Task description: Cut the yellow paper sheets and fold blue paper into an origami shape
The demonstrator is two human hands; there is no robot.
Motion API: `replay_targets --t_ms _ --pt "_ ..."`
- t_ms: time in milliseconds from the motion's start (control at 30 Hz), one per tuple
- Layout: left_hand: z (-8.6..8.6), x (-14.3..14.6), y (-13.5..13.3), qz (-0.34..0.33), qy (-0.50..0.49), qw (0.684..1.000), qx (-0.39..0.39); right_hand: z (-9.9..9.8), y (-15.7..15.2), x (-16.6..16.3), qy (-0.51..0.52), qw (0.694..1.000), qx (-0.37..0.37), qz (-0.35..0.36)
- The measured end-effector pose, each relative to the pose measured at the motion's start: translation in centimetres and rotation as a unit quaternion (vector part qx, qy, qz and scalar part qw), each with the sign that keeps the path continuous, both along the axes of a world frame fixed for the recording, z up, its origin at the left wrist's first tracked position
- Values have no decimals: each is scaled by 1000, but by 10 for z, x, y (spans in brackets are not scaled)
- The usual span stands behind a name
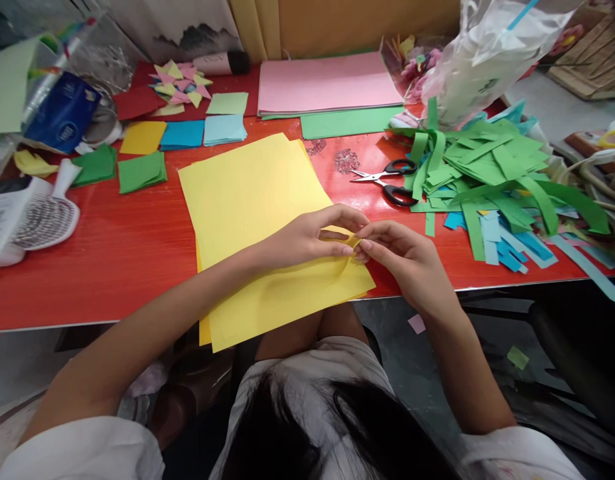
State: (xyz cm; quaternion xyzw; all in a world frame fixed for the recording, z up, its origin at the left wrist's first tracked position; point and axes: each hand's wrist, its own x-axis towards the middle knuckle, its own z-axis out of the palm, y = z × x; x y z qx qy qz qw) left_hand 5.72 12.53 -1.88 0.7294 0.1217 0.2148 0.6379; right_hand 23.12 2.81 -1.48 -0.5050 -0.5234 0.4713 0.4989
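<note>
Several large yellow paper sheets [252, 200] lie stacked at a slant on the red table, their near corner hanging over the front edge. Over the right side of the stack, my left hand [317, 233] has its thumb and fingers closed around a raised bit of the yellow paper. Facing it, my right hand [402, 257] pinches the same bit between thumb and fingertips. The fingertips of both hands meet there and partly hide the paper. Black-handled scissors [400, 180] lie with blades apart, just beyond my right hand.
Green paper scraps [492, 167] and blue strips [517, 247] heap at the right. Behind are pink sheets [327, 83], a plastic bag [492, 60] and small squares, including blue ones [182, 135]. A hairbrush [50, 217] lies left. The table's front edge [87, 327] runs close to me.
</note>
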Motion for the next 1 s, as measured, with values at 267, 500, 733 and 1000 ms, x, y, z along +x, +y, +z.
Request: replay_targets --t_ms 267,500,733,1000 --pt "1 0 0 2 3 1000 5 -1 0 -1 11 1000 4 -1" --pt "0 0 0 -4 0 1000 -1 -3 1 1 14 1000 9 2" --pt "0 0 0 1 0 1000 10 -4 1 1 11 1000 12 3" --pt "1 0 1 -5 2 1000 0 -5 1 2 17 1000 10 4"
